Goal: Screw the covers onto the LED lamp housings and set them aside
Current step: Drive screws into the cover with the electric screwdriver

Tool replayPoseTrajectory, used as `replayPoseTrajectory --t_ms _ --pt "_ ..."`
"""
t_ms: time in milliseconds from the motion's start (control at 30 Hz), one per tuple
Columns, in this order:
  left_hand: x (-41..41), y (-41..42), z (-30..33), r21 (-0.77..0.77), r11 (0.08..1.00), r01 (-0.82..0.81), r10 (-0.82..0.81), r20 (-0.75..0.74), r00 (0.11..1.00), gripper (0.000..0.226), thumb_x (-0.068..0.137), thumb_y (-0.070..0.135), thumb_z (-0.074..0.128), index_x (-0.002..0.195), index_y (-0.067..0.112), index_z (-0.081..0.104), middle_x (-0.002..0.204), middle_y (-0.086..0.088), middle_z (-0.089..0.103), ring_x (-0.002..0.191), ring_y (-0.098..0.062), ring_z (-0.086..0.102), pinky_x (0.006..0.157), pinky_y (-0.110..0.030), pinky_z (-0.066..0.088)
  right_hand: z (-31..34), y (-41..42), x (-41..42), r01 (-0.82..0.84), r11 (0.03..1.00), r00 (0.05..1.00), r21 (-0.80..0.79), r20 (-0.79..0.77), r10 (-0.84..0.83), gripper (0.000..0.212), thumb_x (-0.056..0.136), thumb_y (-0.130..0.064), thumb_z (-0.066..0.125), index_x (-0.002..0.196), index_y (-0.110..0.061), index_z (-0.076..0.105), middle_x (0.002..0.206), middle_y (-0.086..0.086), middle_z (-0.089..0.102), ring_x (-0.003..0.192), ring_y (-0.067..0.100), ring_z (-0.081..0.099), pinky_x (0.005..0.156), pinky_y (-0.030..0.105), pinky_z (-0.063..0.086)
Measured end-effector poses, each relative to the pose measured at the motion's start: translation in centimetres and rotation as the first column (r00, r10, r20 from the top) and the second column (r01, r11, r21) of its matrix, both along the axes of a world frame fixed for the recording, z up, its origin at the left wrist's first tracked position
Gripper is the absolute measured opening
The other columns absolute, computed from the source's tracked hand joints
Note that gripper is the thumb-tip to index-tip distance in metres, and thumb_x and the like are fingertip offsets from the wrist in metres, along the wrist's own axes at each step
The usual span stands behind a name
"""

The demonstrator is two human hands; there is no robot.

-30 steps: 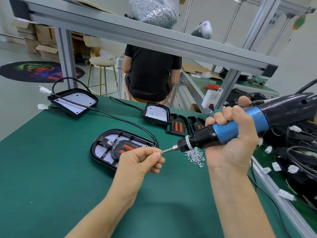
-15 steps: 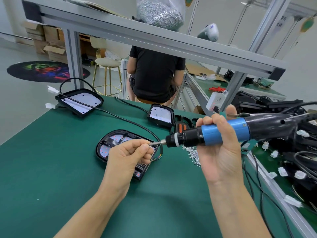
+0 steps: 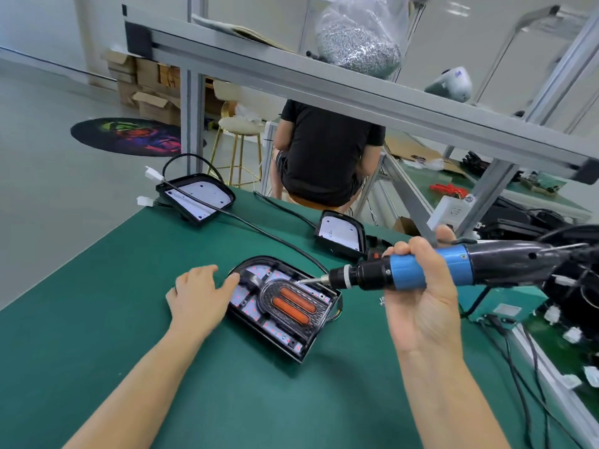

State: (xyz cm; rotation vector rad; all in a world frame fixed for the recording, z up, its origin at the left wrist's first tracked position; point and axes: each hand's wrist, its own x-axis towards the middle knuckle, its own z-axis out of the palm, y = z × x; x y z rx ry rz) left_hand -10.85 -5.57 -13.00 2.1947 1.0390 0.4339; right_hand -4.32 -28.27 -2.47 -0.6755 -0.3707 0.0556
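Partly blurred, screwdriver [image 3: 405,276] tip meets lamp housing [image 3: 285,306]; screw unseen.

No text, label, brand or number can be read anywhere. The brown cardboard boxes [image 3: 152,82] stacked on the floor at the back carry dark printed marks, too blurred to make out. The white rounded object [image 3: 452,84] on the grey metal shelf shows a small bluish mark, also unreadable.
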Motion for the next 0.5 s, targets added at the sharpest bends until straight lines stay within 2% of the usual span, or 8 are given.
replayPoseTrajectory --t_ms 67,133,233,300,400,467,500 --pt "0.9 -0.1 -0.7 0.041 0.999 0.025 -0.022 -0.066 0.998 0.051 0.093 0.056 0.037 0.093 0.014 0.065 0.118 -0.003 0.059 0.12 -0.024 0.04 0.103 -0.042 0.024 -0.1 1.2 0.3 0.019 0.999 1.0 -0.04 0.017 -0.018 0.039 0.078 0.0 0.062 0.106 -0.026 0.054 0.072 -0.006 0.056 0.068 0.01 0.057 0.077 0.025 0.051" --pt "1.7 -0.3 -0.6 0.032 0.999 0.02 -0.018 -0.05 0.999 0.055 0.091 0.062 0.035 0.081 0.013 0.059 0.115 -0.001 0.058 0.121 -0.022 0.038 0.104 -0.042 0.021 -0.1 2.4 0.7 0.041 0.996 0.998 -0.075 0.048 -0.037 0.039 0.079 0.001 0.062 0.107 -0.024 0.051 0.072 -0.007 0.057 0.068 0.011 0.057 0.076 0.025 0.051" --pt "2.4 -0.5 0.4 -0.079 0.997 -0.007 0.005 -0.024 1.0 0.051 0.084 0.063 0.049 0.065 0.015 0.044 0.11 -0.007 0.057 0.12 -0.026 0.038 0.105 -0.041 0.024 0.0 3.8 1.2 0.049 0.992 0.997 -0.12 0.071 -0.041 0.039 0.081 0.004 0.06 0.107 -0.023 0.051 0.071 -0.007 0.056 0.066 0.011 0.056 0.072 0.023 0.051" --pt "2.6 -0.7 0.9 -0.18 0.983 0.019 -0.014 0.029 0.999 0.054 0.081 0.06 0.057 0.057 0.016 0.036 0.097 -0.011 0.057 0.111 -0.029 0.042 0.1 -0.04 0.031 -0.2 4.5 1.6 0.053 0.987 0.996 -0.153 0.075 -0.042 0.038 0.085 0.007 0.057 0.106 -0.023 0.052 0.072 -0.006 0.055 0.068 0.012 0.056 0.074 0.024 0.051" --pt "2.4 -0.9 1.1 -0.38 0.92 0.1 -0.02 0.21 0.978 0.045 0.079 0.054 0.065 0.069 0.016 0.044 0.081 -0.006 0.054 0.086 -0.025 0.049 0.077 -0.033 0.039 -0.4 5.2 1.9 0.068 0.982 0.995 -0.176 0.083 -0.054 0.037 0.085 0.007 0.059 0.105 -0.024 0.053 0.074 -0.004 0.055 0.071 0.013 0.055 0.079 0.027 0.049" --pt "2.4 -1.1 1.2 -0.525 0.828 0.198 -0.01 0.34 0.94 0.041 0.079 0.049 0.069 0.079 0.016 0.045 0.081 0.001 0.049 0.072 -0.015 0.045 0.062 -0.026 0.034 -0.5 5.4 2.1 0.076 0.979 0.993 -0.189 0.099 -0.058 0.038 0.084 0.006 0.062 0.106 -0.024 0.053 0.075 -0.004 0.055 0.072 0.013 0.055 0.081 0.028 0.048" --pt "2.4 -1.1 1.3 -0.571 0.787 0.233 0.0 0.378 0.926 0.039 0.079 0.046 0.071 0.08 0.018 0.044 0.081 0.004 0.047 0.069 -0.01 0.043 0.06 -0.022 0.032 -0.5 5.4 2.2 0.081 0.977 0.993 -0.198 0.106 -0.06 0.038 0.083 0.005 0.062 0.106 -0.025 0.053 0.075 -0.005 0.055 0.072 0.013 0.055 0.084 0.03 0.047"
